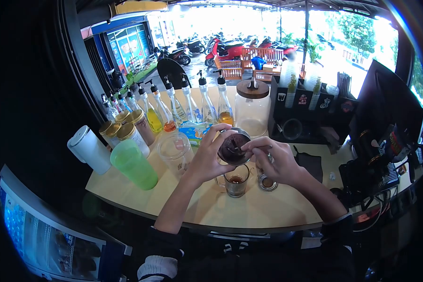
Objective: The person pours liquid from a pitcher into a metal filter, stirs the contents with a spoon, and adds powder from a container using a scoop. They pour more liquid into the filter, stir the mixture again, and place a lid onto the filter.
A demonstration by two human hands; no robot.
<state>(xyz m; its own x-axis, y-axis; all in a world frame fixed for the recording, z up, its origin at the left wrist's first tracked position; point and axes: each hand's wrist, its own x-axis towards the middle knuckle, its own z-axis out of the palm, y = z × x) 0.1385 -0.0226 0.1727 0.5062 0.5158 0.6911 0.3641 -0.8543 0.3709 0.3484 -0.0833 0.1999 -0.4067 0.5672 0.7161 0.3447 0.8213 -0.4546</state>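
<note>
Head view: a metal cup (235, 144) with dark contents, held up

The left hand (207, 157) is clamped around the cup, tilting it; the right hand (278, 162) pinches a thin utensil (269, 146) at its mouth. Below, between the hands, stands a glass mug (235, 188) holding brown liquid. A green tumbler (134, 165) stands left of the left hand.
</note>
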